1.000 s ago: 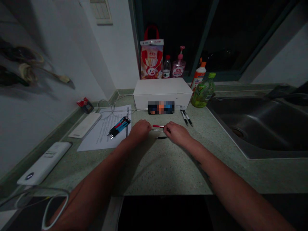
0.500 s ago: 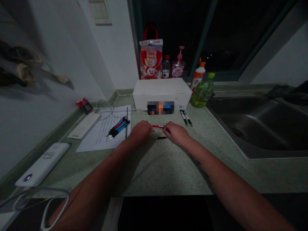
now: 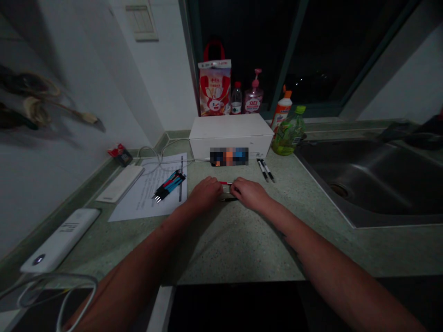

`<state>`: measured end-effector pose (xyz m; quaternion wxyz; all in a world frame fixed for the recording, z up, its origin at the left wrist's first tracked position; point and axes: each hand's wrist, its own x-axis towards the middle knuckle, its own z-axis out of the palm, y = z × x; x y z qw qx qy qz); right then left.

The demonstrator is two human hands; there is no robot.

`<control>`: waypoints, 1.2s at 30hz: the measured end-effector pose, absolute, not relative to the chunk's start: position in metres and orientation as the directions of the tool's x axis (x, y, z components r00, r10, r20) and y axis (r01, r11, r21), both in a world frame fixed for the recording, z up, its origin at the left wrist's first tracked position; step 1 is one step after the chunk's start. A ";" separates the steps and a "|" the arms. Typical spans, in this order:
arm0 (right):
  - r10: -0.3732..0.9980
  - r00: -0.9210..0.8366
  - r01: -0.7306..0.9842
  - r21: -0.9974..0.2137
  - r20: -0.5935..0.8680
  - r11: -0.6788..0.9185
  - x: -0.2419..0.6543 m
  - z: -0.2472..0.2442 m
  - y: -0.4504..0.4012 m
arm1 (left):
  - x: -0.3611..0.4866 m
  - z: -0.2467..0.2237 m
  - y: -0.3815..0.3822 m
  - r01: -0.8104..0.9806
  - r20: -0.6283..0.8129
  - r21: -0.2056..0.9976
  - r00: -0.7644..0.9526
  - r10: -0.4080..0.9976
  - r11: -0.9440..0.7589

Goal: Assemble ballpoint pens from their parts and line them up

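My left hand [image 3: 207,191] is closed over the counter, its fingers curled around one end of a slim red pen [image 3: 224,183]. Opposite it, my right hand [image 3: 249,191] pinches at the pen's other end, where the tip is hidden by the fingers. A thin pale rod [image 3: 226,192] shows faintly between the two hands, below the red pen. Nearer to me, a short black pen piece [image 3: 229,199] lies on the counter, partly covered by the hands. To the left, several blue, black and red pens [image 3: 170,186] lie in a bunch on a printed sheet [image 3: 138,203].
Behind the hands, a phone [image 3: 229,157] leans on a white box [image 3: 231,127]. Two white-and-black pens [image 3: 265,170] lie right of it. Bottles, including a green one [image 3: 290,133], stand by the window. A sink [image 3: 346,161] is at right, a white power bank [image 3: 62,240] at left.
My hands have moved slightly closer together, so less of the red pen and pale rod shows between them. The black piece is now more covered. The view has shifted a little.
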<state>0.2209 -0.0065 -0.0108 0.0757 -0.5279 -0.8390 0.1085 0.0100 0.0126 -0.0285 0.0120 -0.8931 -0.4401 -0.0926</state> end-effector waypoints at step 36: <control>0.905 -0.380 0.821 -0.381 0.191 0.425 0.223 -0.021 0.000 | 0.007 -0.041 0.021 0.667 0.257 0.655 0.245 0.935 -0.355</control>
